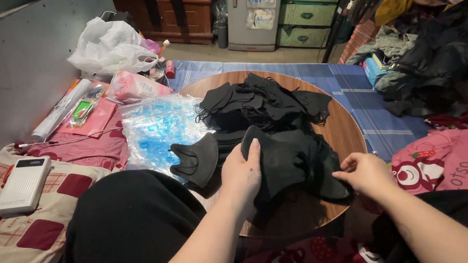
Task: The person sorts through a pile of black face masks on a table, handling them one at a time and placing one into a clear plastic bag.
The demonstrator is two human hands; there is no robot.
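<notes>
While the left hand lies flat with fingers extended against a stack of black face masks, pressing it from the left side, the right hand pinches the stack's right edge between thumb and fingertips. The stack rests at the near part of a round wooden tabletop. Just left of the left hand, a single black mask lies cupped and apart from the stack. Farther back on the tabletop sits a loose heap of black masks with ear loops tangled. To the left, a clear plastic bag holds blue packets, overlapping the tabletop's edge. Beyond it, a white plastic bag sits bunched on the floor, its contents hidden. A white power bank lies on a checked cushion.
</notes>
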